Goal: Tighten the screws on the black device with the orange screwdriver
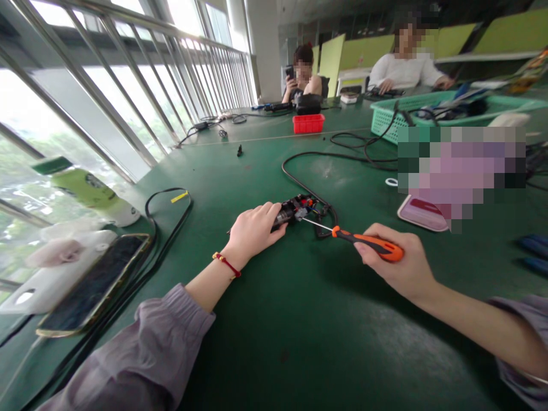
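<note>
Near the middle of the green table, my left hand (258, 231) is wrapped around one end of a small black device (286, 213). Its far end is opened up, with coloured wires and a red part showing. From the device's far end a black cable (299, 184) runs off. My right hand (396, 260) grips the orange and black handle of a screwdriver (370, 244), whose shaft points left. The screwdriver's tip reaches the exposed parts of the device; whether it sits in a screw is too small to tell.
To the left lie a phone (96, 285), a white board-like item (25, 288), a green-capped bottle (88, 191) and a black cord (169, 231). Farther off stand a red basket (308, 124) and a green basket (385, 121). A pink phone (422, 214) lies right; two people sit beyond.
</note>
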Tool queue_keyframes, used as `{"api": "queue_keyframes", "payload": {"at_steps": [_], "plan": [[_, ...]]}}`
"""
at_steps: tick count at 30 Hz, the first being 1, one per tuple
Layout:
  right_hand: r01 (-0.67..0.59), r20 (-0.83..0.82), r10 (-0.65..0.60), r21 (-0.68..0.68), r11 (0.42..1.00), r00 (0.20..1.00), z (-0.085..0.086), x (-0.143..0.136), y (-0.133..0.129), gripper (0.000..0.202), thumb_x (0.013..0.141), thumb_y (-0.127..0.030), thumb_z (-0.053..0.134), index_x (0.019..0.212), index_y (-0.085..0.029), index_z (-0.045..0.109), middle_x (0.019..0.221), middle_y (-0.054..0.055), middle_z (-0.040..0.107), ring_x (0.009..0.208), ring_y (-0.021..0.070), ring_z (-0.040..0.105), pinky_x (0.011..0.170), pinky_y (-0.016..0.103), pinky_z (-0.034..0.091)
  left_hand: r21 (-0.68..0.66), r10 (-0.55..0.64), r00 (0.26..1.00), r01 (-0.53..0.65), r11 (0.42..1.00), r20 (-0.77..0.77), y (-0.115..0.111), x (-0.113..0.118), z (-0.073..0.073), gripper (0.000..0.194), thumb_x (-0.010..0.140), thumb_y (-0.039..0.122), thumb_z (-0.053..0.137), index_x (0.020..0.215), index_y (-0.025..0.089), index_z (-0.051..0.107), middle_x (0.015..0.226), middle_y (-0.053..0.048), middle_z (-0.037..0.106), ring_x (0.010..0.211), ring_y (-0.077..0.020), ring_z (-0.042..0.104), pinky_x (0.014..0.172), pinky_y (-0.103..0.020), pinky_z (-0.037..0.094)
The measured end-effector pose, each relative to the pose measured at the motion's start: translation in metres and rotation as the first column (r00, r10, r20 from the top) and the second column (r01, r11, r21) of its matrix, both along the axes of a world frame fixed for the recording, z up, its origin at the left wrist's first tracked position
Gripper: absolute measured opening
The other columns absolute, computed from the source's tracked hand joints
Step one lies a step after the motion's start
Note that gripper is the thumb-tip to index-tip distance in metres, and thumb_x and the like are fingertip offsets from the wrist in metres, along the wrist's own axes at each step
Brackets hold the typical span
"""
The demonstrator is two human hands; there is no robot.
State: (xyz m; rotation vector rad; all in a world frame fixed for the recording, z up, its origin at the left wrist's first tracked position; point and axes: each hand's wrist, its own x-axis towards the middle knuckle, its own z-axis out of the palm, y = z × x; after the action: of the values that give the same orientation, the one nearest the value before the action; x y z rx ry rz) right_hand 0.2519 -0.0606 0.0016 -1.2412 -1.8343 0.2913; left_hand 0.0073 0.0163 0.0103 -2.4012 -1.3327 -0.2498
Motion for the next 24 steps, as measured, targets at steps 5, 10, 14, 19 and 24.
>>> {"api": "queue_keyframes", "payload": {"at_steps": [5,10,14,19,24], "plan": [[-0.009,-0.034,0.011,0.035,0.999,0.999,0.0003,-0.0013,0.0006,0.009,0.073,-0.023,0.058,0.073,-0.021,0.049,0.061,-0.004,0.051,0.050,0.0094,0.047,0.049,0.023,0.037,-0.003,0.001,1.000,-0.001,1.000,-0.009,-0.0002,0.0002,0.0004,0.033,0.086,0.039,0.038,0.109,0.017,0.049,0.094,-0.004,0.061,0.080,-0.0183,0.060,0.058,-0.028,0.042],[-0.027,0.075,0.028,-0.019,0.999,0.997,0.0022,-0.0008,0.0006,0.022,0.076,-0.028,0.054,0.057,-0.020,0.046,0.046,-0.005,0.040,0.042,0.0081,0.039,0.044,0.024,0.030,-0.016,0.013,1.000,-0.014,1.000,-0.010,-0.0012,0.0010,0.0017,0.033,0.086,0.039,0.038,0.108,0.017,0.050,0.094,-0.005,0.061,0.080,-0.0182,0.060,0.059,-0.027,0.043],[-0.008,-0.054,0.006,-0.023,1.000,0.999,-0.0008,-0.0006,0.0012,0.011,0.076,-0.027,0.056,0.070,-0.021,0.048,0.059,-0.004,0.050,0.048,0.0093,0.046,0.047,0.023,0.036,-0.021,0.013,1.000,-0.013,1.000,-0.002,-0.0011,0.0010,0.0016,0.033,0.086,0.039,0.039,0.108,0.017,0.050,0.093,-0.005,0.061,0.080,-0.0184,0.060,0.060,-0.027,0.043],[-0.050,-0.009,0.050,0.000,0.999,0.999,-0.0007,-0.0017,0.0000,0.011,0.074,-0.025,0.058,0.074,-0.022,0.048,0.060,-0.004,0.051,0.050,0.0092,0.047,0.048,0.023,0.037,-0.017,0.011,1.000,-0.011,1.000,-0.004,-0.0007,0.0008,0.0011,0.033,0.086,0.039,0.039,0.108,0.017,0.050,0.092,-0.005,0.061,0.080,-0.0190,0.060,0.059,-0.028,0.042],[-0.043,0.063,0.048,-0.074,0.996,0.997,0.0019,-0.0003,0.0008,0.025,0.079,-0.033,0.052,0.058,-0.020,0.047,0.045,-0.006,0.040,0.041,0.0079,0.039,0.044,0.023,0.031,-0.015,0.014,1.000,-0.014,1.000,0.002,-0.0011,0.0009,0.0011,0.033,0.086,0.039,0.039,0.107,0.017,0.050,0.092,-0.004,0.061,0.078,-0.0187,0.060,0.057,-0.028,0.042]]}}
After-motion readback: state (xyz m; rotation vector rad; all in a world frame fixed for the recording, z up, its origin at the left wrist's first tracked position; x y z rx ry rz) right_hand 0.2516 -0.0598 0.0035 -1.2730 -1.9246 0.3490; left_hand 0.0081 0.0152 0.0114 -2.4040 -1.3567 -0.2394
